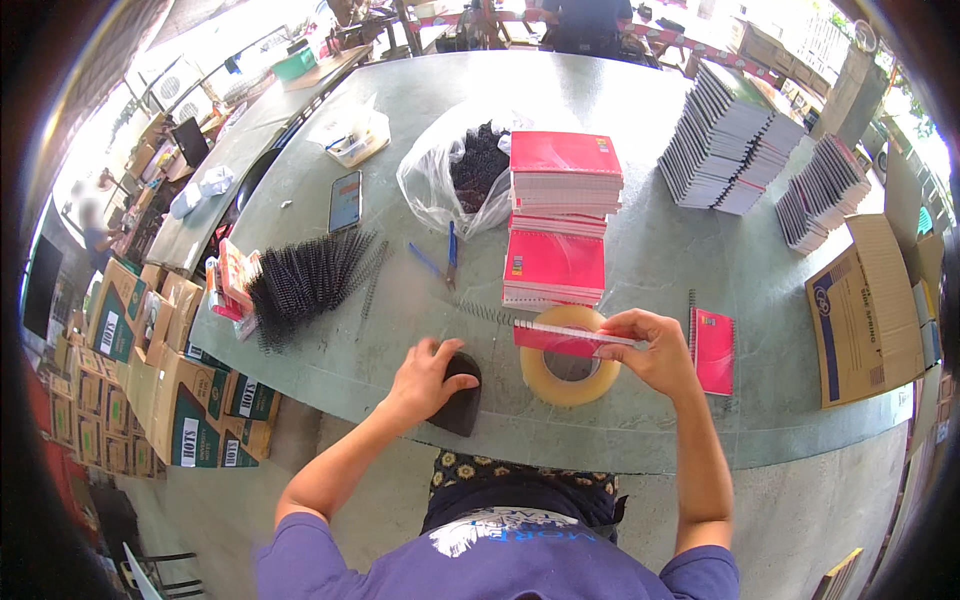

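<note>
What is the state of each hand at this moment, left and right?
Left hand: half-curled against a dark object; whether it grips cannot be told.
Right hand: closed, holding a red notebook by one end.

My notebook (556, 339): red, white pages (612, 338) | block (461, 400): black | tape roll (570, 393): amber | coils (305, 285): black | my shirt (500, 575): purple | waist cloth (463, 469): black, cream-flowered

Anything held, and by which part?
Right hand: red notebook, pinched at its right end. Left hand: resting on a black curved object; can't tell if gripped.
</note>
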Motion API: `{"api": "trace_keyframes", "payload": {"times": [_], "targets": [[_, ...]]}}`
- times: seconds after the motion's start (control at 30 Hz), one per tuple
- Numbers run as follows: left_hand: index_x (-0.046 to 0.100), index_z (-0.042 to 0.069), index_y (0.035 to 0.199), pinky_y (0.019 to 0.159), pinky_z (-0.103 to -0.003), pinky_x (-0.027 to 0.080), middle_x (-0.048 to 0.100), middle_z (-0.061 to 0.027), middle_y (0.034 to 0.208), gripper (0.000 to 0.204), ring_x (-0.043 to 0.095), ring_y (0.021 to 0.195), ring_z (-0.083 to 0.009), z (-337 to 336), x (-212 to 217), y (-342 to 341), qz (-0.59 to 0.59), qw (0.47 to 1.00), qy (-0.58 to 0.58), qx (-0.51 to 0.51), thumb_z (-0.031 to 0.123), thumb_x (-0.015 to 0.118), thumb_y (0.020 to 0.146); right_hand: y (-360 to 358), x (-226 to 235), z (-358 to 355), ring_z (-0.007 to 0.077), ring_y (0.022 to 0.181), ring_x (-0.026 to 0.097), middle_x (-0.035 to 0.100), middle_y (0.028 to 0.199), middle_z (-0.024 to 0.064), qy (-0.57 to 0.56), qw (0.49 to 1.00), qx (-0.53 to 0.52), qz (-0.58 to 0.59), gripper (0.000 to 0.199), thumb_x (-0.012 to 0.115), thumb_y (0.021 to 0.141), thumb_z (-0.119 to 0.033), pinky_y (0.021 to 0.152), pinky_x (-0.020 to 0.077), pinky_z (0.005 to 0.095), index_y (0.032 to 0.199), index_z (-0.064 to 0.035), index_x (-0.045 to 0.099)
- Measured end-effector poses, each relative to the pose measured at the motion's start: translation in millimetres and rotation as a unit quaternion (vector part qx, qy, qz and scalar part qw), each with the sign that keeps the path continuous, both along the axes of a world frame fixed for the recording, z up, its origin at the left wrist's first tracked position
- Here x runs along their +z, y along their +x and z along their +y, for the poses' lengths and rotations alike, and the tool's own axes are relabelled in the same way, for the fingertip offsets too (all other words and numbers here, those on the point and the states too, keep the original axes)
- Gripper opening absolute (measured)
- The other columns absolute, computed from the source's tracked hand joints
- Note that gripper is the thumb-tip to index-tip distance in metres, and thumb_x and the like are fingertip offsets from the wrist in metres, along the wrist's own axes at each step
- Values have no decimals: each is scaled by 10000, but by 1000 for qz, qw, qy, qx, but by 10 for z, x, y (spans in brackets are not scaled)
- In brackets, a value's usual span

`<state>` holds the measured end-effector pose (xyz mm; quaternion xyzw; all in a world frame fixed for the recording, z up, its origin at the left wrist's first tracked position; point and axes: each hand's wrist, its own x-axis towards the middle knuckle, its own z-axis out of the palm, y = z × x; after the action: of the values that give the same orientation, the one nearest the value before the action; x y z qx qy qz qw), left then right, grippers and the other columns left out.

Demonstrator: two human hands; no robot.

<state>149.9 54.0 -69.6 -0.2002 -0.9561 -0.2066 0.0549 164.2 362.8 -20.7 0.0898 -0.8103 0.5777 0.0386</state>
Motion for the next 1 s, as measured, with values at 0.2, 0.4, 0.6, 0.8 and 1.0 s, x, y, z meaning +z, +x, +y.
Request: {"api": "trace_keyframes", "payload": {"times": [0.2,0.4,0.6,0.8,1.0], "targets": [[578,60,1091,779,-374,481,617,-137,925,405,595,929,-297,304,827,87,51,971,164,-167,103,745,724,13,-499,-100,97,841,606,682,893,52,-221,971,-82,23,177,716,783,-23,775,490,244,955,-3,677],[609,57,936,763,-345,482,616,-124,931,247,597,831,-280,620,777,-224,62,972,92,-205,-11,697,715,18,-603,-356,63,758,576,657,839,14,-270,950,-152,41,154,704,797,-17,698,477,208,944,15,668],[646,61,961,820,-360,453,612,-102,899,287,566,882,-279,686,927,-412,198,956,157,-146,-11,703,689,-40,-658,-256,68,773,585,667,861,27,-282,953,-99,53,155,694,799,2,709,482,211,949,26,664],[653,57,933,799,-368,478,634,-95,894,267,589,858,-256,768,1111,-415,292,924,242,-49,7,720,679,-6,-693,-191,82,796,609,680,893,55,-280,956,-70,55,146,680,806,13,720,507,219,949,33,662],[671,73,940,752,-324,492,605,-121,865,271,582,810,-256,775,1104,-420,322,922,188,-101,24,734,681,-6,-642,-188,86,790,616,683,893,56,-251,965,-65,38,148,681,811,-3,725,514,225,955,25,666]]}}
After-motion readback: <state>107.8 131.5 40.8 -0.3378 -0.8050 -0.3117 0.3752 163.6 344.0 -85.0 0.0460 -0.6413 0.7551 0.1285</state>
